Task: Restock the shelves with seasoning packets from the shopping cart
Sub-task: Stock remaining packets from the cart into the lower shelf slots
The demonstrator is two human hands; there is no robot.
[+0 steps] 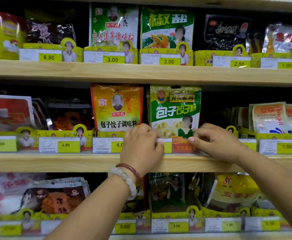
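Note:
A stack of green seasoning packets (175,110) with white and yellow lettering stands upright on the middle shelf (72,162), to the right of an orange-yellow packet (117,108). My left hand (141,146), with two bracelets on the wrist, curls its fingers over the stack's lower left corner and part of a price label (167,144). My right hand (216,142) pinches the stack's lower right corner. The packets' red bottom edge shows between my hands. The shopping cart is out of view.
Three wooden shelves hold rows of seasoning packets in yellow display trays with price labels. On the upper shelf (141,71) stand green packets (167,26). White and orange packets (269,118) lean to the right of my right hand. Yellow packets (235,193) sit on the lower shelf.

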